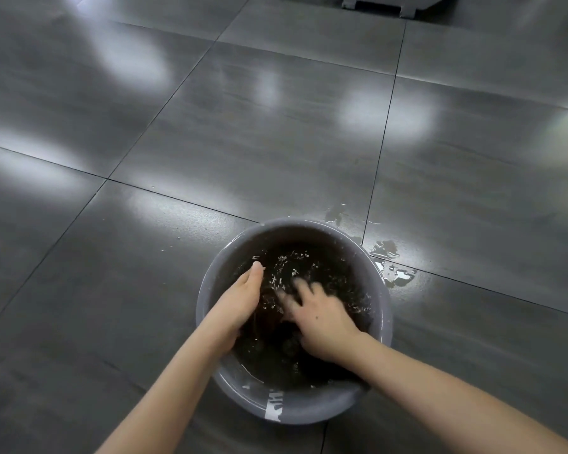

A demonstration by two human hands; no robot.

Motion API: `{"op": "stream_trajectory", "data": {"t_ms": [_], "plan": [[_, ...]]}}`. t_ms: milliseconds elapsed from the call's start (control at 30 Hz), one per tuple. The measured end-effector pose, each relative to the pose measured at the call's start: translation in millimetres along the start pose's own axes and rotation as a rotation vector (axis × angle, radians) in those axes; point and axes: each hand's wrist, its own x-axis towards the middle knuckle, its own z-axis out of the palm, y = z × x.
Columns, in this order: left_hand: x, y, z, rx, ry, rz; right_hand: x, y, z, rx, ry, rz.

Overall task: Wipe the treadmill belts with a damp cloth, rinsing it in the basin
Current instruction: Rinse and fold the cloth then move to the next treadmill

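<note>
Grey basin, dark water, left hand immersed, right hand apparently splayed

Grey round basin upright on tiled floor — holds dark, churned water

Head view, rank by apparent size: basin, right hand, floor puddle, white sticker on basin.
1. basin
2. right hand and puddle: similar extent; the puddle is scattered patches, so I can't rank them.
3. white sticker, smallest.
</note>
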Motion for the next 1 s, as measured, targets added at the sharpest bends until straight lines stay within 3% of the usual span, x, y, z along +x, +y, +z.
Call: {"op": "stream_trajectory", "data": {"t_ms": [67,133,233,333,433,567,633,800,1000], "plan": [[-3,4,0,-0.019,-0.001,-0.038,-1,2,-6,0.027,0.001,-0.028],[-1,4,-1,-0.054,0.002,-0.106,3,9,-8,0.016,-0.011,0.112],[-1,2,3,-0.139,-0.035,-0.142,1,7,-14,0.378,-0.006,0.245],[-1,0,9,-0.188,-0.061,-0.157,-12,-10,-36,0.793,0.234,0.119],[3,-4,14,-0.452,-0.145,-0.163,-33,-27,-59,1.051,0.386,-0.049],[9,-2,18,-0.745,-0.104,-0.162,-44,-34,-65,1.264,0.361,-0.034],[9,-3,22,-0.805,-0.084,-0.175,-42,-37,-61,1.272,0.343,0.060],[-3,-3,41,-0.826,-0.081,-0.096,-28,-47,-48,0.886,0.553,0.232],[-1,3,49,-0.692,0.250,0.074,-16,-50,-44,0.943,0.715,0.241]]}}
